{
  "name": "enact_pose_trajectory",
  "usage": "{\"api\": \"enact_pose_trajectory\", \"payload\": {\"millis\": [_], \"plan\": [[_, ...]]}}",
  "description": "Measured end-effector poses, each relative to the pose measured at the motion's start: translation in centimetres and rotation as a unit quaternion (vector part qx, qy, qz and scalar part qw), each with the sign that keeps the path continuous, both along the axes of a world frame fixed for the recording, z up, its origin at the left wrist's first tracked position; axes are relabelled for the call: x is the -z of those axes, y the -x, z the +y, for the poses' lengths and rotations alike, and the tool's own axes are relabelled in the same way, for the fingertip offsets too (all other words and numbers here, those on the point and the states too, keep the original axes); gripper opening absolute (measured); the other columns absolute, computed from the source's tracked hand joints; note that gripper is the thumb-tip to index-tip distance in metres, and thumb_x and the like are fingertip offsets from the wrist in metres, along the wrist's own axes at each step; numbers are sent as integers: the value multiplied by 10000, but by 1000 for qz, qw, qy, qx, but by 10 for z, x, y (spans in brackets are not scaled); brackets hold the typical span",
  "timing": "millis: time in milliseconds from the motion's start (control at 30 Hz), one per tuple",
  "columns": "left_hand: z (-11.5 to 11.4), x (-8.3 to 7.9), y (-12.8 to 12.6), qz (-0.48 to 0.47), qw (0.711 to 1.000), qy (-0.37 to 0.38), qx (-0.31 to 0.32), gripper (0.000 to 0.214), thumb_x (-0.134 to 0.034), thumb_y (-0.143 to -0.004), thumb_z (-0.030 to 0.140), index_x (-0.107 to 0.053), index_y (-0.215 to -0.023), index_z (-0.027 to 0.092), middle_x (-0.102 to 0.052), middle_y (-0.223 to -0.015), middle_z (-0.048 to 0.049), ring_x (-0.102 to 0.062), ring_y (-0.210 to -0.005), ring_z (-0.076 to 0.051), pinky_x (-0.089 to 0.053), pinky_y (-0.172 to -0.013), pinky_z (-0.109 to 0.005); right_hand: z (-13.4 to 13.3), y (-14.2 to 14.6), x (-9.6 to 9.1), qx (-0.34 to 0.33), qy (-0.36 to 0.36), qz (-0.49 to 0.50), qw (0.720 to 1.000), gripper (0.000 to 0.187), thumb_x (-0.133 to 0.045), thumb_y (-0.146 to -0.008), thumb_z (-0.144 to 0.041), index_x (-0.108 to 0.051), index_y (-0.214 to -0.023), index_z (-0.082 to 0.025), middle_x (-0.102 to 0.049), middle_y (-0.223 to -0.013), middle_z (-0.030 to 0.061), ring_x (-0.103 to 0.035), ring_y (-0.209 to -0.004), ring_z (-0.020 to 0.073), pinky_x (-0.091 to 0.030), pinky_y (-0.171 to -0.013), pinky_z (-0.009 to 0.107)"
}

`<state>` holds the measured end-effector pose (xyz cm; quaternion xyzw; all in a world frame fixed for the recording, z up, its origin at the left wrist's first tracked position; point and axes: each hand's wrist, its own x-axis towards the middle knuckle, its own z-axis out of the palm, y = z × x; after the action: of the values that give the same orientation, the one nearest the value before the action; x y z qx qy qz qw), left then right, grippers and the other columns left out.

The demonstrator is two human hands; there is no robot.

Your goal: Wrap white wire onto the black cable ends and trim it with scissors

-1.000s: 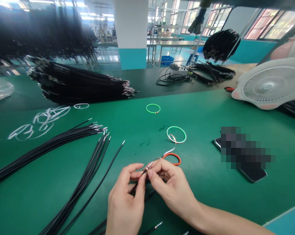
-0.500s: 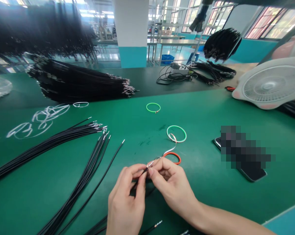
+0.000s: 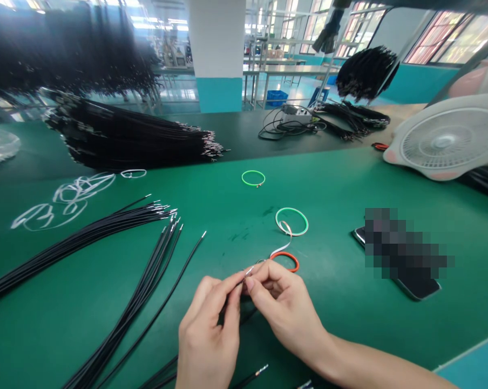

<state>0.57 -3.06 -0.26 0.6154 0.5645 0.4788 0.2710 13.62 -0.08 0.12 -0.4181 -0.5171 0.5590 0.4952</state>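
Observation:
Low in the middle of the green table, my left hand [image 3: 207, 335] and my right hand [image 3: 282, 308] meet fingertip to fingertip. Both pinch the metal-tipped end of a thin black wire [image 3: 244, 275], which runs down under my palms. A white strip [image 3: 279, 249] leads from the pinch toward an orange ring [image 3: 285, 261] just beyond my right fingers. A white-green ring [image 3: 292, 221] lies a little farther off.
Loose black wires [image 3: 118, 270] fan across the table at left, with a thick bundle [image 3: 134, 141] behind. A small green ring [image 3: 253, 178] lies mid-table. A phone [image 3: 406, 265] rests at right, a white fan [image 3: 446, 141] behind it. White loops [image 3: 69, 197] lie far left.
My left thumb and forefinger have closed more tightly over the wire end, hiding the tip. Both hands stay in place.

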Motion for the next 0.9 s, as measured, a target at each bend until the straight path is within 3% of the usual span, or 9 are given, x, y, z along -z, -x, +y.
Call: {"api": "enact_pose_trajectory", "payload": {"millis": [133, 333, 600, 733, 900], "plan": [[3, -2, 0, -101, 991, 89, -2, 195, -562, -887, 262, -713, -1010, 282, -631, -889, -12, -644, -752, -140, -554, -677, -237, 1, 0, 1, -6, -5, -2, 1000, 152, -610, -850, -271, -586, -727, -185, -639, -835, 35, -610, -737, 147, -518, -678, 259], [12, -14, 4, -261, 937, 233, -5, 223, -701, -779, 383, -704, -890, 189, -628, -761, 2, -552, -580, -87, -483, -544, -189, 4, 1, 3, -26, -39, -29, 998, 161, -595, -876, -274, -590, -741, -187, -647, -812, 26, -613, -730, 145, -512, -676, 257], [16, -8, 5, -266, 933, 238, -41, 299, -718, -752, 455, -684, -748, 158, -540, -568, 46, -387, -466, -56, -305, -431, -176, 4, 0, 7, -43, -71, -75, 994, 154, -590, -892, -286, -621, -779, -186, -673, -852, 48, -621, -774, 162, -508, -690, 272], [17, -5, 7, -264, 937, 223, -46, 296, -716, -751, 454, -700, -800, 163, -553, -589, 46, -425, -482, -63, -356, -462, -179, 6, 0, 10, -48, -28, -77, 995, 165, -598, -890, -318, -637, -805, -182, -679, -819, 39, -625, -760, 162, -515, -703, 281], [18, -6, 8, -260, 937, 231, -36, 318, -753, -718, 408, -710, -918, 166, -642, -712, 3, -566, -605, -107, -492, -570, -206, 9, -1, 11, -42, 3, -91, 995, 171, -615, -872, -334, -676, -865, -174, -664, -735, 19, -579, -647, 137, -482, -594, 250]]}}
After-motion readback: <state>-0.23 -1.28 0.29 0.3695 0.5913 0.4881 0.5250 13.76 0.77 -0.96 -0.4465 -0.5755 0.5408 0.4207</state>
